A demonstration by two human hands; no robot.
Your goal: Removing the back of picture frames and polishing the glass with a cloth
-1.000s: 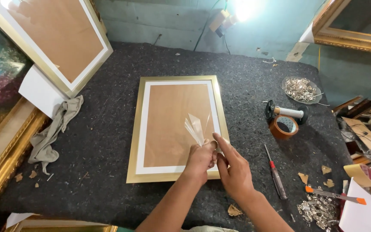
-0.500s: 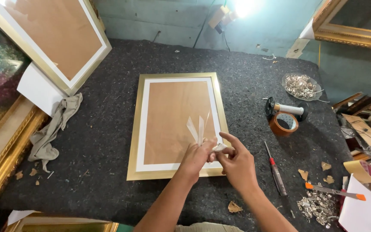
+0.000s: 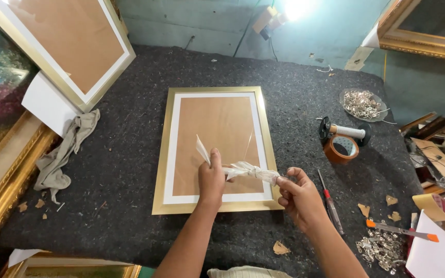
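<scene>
Stretching clear film [image 3: 248, 171] | pinched between left hand [image 3: 211, 180], right hand [image 3: 297, 198] fingers | above frame [image 3: 160, 154]

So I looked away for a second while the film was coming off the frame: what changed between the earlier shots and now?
The right hand has pulled away to the right off the gold picture frame, stretching the clear protective film into a twisted strand. The left hand has stayed on the frame's lower part, gripping the film's other end. Frame, tape roll and screwdriver stayed put.

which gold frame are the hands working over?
The gold frame lying flat mid-table, under both the left hand and right hand; the other one leans at upper left.
</scene>
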